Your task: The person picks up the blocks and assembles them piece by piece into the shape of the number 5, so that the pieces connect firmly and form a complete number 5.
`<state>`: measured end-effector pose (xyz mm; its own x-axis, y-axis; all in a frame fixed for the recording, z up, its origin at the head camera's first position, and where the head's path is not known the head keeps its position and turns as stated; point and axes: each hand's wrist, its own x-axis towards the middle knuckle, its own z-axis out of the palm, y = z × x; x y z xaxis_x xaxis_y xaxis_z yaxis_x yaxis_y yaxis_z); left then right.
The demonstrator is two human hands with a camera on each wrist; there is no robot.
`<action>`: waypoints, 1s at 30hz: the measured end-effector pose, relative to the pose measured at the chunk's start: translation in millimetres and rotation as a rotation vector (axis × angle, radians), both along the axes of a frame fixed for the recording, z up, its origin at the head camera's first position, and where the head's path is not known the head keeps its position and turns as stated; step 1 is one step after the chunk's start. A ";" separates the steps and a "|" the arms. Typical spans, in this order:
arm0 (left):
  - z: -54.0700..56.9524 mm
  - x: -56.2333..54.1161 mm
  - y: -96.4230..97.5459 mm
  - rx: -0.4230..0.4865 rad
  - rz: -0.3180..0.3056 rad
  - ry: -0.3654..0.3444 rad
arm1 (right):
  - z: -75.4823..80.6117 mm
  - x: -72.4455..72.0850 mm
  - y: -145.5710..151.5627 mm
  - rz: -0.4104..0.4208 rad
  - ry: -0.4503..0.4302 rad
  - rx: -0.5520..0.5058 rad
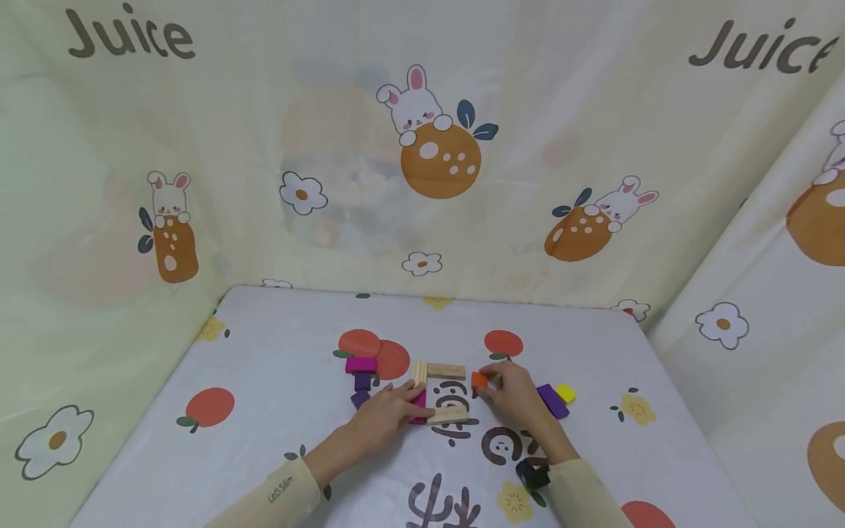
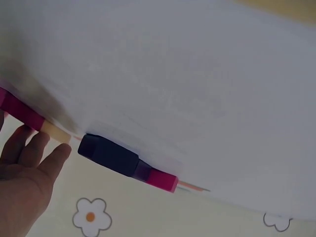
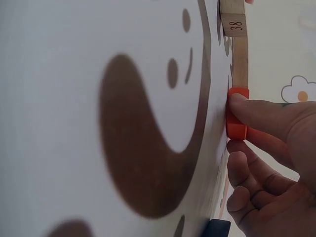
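In the head view my right hand (image 1: 518, 396) pinches a small orange block (image 1: 479, 380) between thumb and fingers, low over the table, beside the right end of a wooden block (image 1: 446, 371). The right wrist view shows the orange block (image 3: 237, 129) under the thumb. My left hand (image 1: 386, 418) touches a row made of a pale wooden block (image 1: 420, 369) and a magenta block (image 1: 419, 411), its fingers fairly straight. A nearer wooden block (image 1: 447, 416) extends right from that row, its end at the left thumb. Part of the magenta block is hidden by the left hand.
Left of the row lie a magenta block (image 1: 361, 364), a dark purple block (image 1: 362, 381) and another purple block (image 1: 359, 399). Right of my right hand are a purple block (image 1: 553, 401) and a yellow block (image 1: 565, 394). A printed curtain (image 1: 356, 242) stands behind the table (image 1: 277, 337).
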<state>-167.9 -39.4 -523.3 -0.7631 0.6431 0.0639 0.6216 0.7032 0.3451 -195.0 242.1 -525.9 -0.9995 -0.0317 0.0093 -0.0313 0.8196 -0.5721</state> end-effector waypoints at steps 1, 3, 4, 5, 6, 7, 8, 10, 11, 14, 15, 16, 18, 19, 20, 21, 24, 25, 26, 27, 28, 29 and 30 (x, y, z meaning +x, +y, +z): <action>0.4 -0.3 0.0 -0.001 0.001 0.001 | 0.2 -1.1 -0.3 0.001 -0.001 -0.004; 1.2 -0.4 -0.1 0.000 0.001 0.001 | 0.4 -3.2 -1.0 0.004 -0.003 -0.010; 1.3 -0.4 -0.1 0.001 0.002 -0.001 | 0.1 -4.4 -1.4 0.003 -0.003 -0.012; 1.6 -0.2 -0.1 0.004 0.001 -0.004 | -0.2 -5.5 -1.9 0.000 -0.007 -0.015; 1.7 -0.1 -0.2 0.006 0.000 -0.006 | -0.3 -6.4 -2.5 -0.004 -0.011 -0.016; 1.6 0.0 -0.2 0.007 0.000 -0.009 | -0.5 -7.3 -3.0 -0.008 -0.016 -0.018; 1.7 0.2 -0.3 0.009 -0.001 -0.011 | -0.6 -8.3 -3.4 -0.011 -0.017 -0.022; 1.6 0.2 -0.3 0.011 0.001 -0.020 | -1.0 -9.6 -3.9 -0.012 -0.018 -0.024; 1.5 0.2 -0.3 0.011 0.001 -0.021 | -1.1 -10.0 -4.2 -0.012 -0.018 -0.025; 1.2 0.0 -0.4 0.013 0.003 -0.024 | -2.1 -11.6 -4.4 -0.011 -0.012 -0.025; 0.9 -0.1 -0.4 0.012 0.003 -0.026 | -2.2 -11.9 -4.6 -0.010 -0.012 -0.023; 1.2 0.0 -0.6 0.013 0.002 -0.024 | -2.4 -12.3 -4.7 -0.011 -0.011 -0.024; 0.9 0.0 -0.8 0.011 -0.001 -0.020 | -2.5 -13.3 -5.3 -0.012 -0.009 -0.023; 0.8 0.0 -0.8 0.011 -0.001 -0.019 | -2.6 -13.7 -5.5 -0.011 -0.008 -0.024; 0.9 0.0 -0.9 0.009 -0.002 -0.019 | -2.4 -14.0 -5.9 -0.012 -0.007 -0.025; 1.1 0.0 -1.0 0.007 -0.002 -0.018 | -2.4 -14.3 -6.0 -0.011 -0.006 -0.028; 1.4 -0.1 -0.9 0.004 0.002 -0.024 | -3.0 -15.2 -6.1 -0.008 -0.002 -0.034; 1.9 0.0 -0.9 0.004 0.003 -0.026 | -3.3 -15.6 -6.1 -0.008 0.000 -0.036; 2.1 0.1 -0.9 0.002 0.004 -0.027 | -3.4 -15.8 -6.3 -0.008 0.002 -0.037; 2.1 0.3 -0.9 0.003 0.004 -0.026 | -3.6 -16.0 -6.4 -0.007 0.004 -0.036; 1.7 0.4 -0.7 0.004 0.005 -0.028 | -3.8 -16.2 -6.6 -0.008 0.005 -0.035; 1.5 0.4 -0.7 0.004 0.007 -0.030 | -3.8 -16.3 -6.9 -0.009 0.007 -0.036; 1.2 0.6 -0.6 0.005 0.008 -0.033 | -4.0 -16.4 -7.1 -0.010 0.008 -0.036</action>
